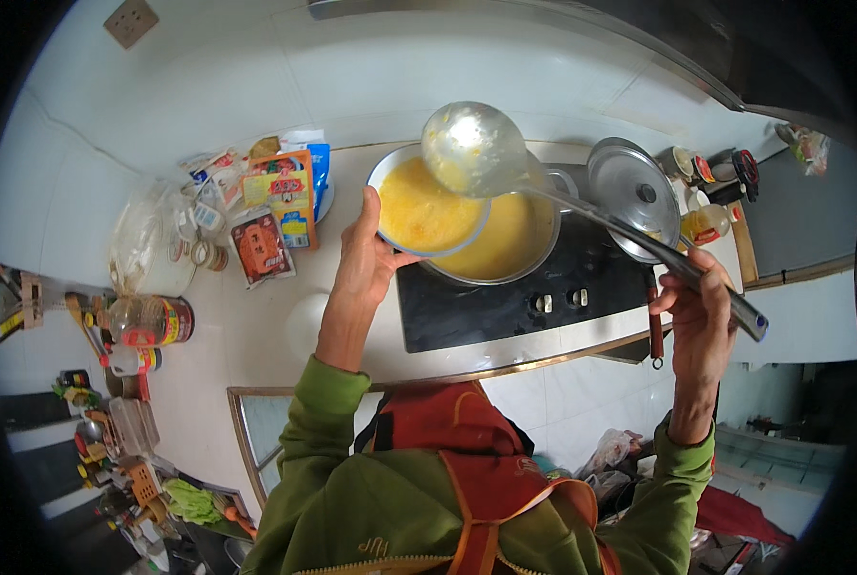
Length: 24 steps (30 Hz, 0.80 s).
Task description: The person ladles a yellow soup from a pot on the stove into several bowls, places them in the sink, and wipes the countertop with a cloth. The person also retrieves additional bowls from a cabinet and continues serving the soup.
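My left hand [372,251] grips the rim and side of a bowl [381,175] filled with yellow soup [428,208]. Behind and partly below the bowl, a metal pot [556,237] on the stove holds more of the yellow liquid. My right hand [702,316] holds the long handle of a large metal ladle [474,147]. The ladle's head is raised over the bowl's far right edge, its shiny surface dotted with yellow bits. It hides part of the bowl and the pot's far rim.
Beneath the pot lies a black cooktop [464,316] with two knobs. A metal lid [633,183] leans at its right, beside an oil bottle [707,224]. Seasoning packets [263,244] and a large bottle [152,320] stand on the left counter. A range hood [687,50] overhangs the upper right.
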{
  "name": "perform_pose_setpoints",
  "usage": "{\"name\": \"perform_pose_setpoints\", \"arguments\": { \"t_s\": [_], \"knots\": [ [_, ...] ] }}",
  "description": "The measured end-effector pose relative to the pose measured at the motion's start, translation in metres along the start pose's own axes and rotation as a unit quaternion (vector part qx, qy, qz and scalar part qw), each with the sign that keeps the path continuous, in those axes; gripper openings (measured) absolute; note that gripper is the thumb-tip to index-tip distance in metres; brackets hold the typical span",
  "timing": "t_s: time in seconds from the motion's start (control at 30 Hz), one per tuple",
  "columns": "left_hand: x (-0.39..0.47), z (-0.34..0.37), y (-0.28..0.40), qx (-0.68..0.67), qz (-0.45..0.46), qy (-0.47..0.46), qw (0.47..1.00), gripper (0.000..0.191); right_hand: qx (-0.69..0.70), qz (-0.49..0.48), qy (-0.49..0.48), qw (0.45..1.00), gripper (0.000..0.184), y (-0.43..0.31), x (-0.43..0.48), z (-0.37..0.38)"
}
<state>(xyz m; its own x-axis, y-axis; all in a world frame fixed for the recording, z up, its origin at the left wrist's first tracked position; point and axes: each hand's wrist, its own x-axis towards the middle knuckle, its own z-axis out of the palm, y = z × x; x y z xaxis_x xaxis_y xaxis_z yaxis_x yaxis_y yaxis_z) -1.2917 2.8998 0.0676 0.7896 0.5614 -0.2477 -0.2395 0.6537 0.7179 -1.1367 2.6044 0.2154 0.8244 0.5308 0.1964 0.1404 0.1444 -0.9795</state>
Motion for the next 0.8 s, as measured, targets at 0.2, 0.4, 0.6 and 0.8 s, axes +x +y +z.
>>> {"name": "perform_pose_setpoints", "arguments": {
  "t_s": [0.2, 0.4, 0.6, 0.8],
  "knots": [
    [-0.037, -0.03, 0.025, -0.024, 0.068, 0.071, 0.995, 0.065, 0.063, 0.06, 0.054, 0.995, 0.043, 0.034, 0.014, -0.017],
    [-0.1, -0.11, 0.047, 0.018, 0.127, 0.15, 0.98, 0.066, -0.091, 0.038, 0.032, 0.995, 0.037, 0.093, 0.005, -0.009],
    [-0.161, -0.208, 0.04, 0.052, 0.124, 0.35, 0.927, 0.053, -0.218, 0.035, -0.003, 0.975, 0.038, 0.128, 0.002, -0.008],
    [-0.186, -0.292, -0.007, -0.035, 0.133, 0.38, 0.914, 0.054, -0.269, 0.032, -0.034, 0.962, 0.04, 0.137, 0.001, 0.006]
  ]
}}
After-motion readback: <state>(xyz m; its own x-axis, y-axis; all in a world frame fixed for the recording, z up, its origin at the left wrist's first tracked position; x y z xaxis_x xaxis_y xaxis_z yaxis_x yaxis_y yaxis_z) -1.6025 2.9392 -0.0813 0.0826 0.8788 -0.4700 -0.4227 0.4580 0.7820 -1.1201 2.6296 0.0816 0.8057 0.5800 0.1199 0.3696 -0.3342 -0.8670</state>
